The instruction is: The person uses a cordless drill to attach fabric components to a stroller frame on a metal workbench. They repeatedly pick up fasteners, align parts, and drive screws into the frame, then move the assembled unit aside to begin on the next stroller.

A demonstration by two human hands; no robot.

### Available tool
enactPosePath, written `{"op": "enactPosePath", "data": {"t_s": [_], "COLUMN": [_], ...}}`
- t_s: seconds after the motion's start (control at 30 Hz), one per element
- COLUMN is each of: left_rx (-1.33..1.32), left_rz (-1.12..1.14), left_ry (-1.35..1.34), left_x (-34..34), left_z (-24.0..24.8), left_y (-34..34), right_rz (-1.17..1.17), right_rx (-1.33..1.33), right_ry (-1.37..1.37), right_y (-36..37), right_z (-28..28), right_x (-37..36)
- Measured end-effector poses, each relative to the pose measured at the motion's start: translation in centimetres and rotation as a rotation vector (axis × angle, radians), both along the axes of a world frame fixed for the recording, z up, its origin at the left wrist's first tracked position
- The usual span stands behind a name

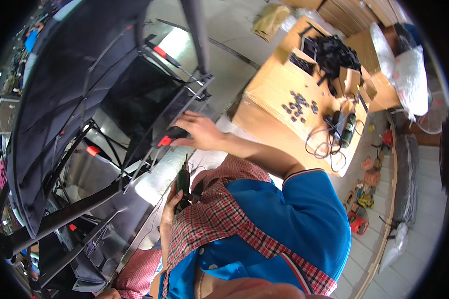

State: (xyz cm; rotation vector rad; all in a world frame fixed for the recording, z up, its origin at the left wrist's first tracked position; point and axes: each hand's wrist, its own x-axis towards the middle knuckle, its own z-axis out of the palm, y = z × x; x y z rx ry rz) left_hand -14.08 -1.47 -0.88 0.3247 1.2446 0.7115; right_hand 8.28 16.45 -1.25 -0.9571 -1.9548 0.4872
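Observation:
My right hand [198, 130] reaches out to a black metal frame [184, 102] that carries dark fabric [70, 74]. Its fingers grip a black joint with a red clip [167, 138] on one of the frame's bars. My left hand [168, 212] stays close to my chest, closed around a slim black hand tool [183, 182] whose tip points up toward the frame. More red clips [93, 150] sit on other bars of the frame. A blue and plaid sleeve covers my right upper arm.
A cardboard box [274, 94] to the right carries small black parts [298, 105], a power drill [347, 128] with coiled cable and a heap of black pieces [336, 52]. A white plastic bag [410, 70] lies beyond. Red tools [358, 223] lie on the floor.

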Motion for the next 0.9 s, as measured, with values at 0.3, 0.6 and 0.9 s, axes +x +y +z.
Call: {"op": "enactPosePath", "data": {"t_s": [0.3,0.6,0.9], "left_rx": [0.124,0.094,0.356], "left_rz": [-0.185,-0.411,-0.391], "left_ry": [-0.019,0.111,-0.054], "left_x": [9.0,16.1,15.7], "left_z": [2.2,2.9,6.0], "left_y": [3.1,7.6,6.6], "right_rz": [-0.617,-0.78,0.083], "right_rx": [-0.422,-0.468,-0.848], "right_ry": [-0.316,-0.515,0.448], "right_y": [-1.6,-1.4,3.4], "right_z": [-4.7,-10.1,-0.2], "right_x": [31.2,39.1,30.6]}}
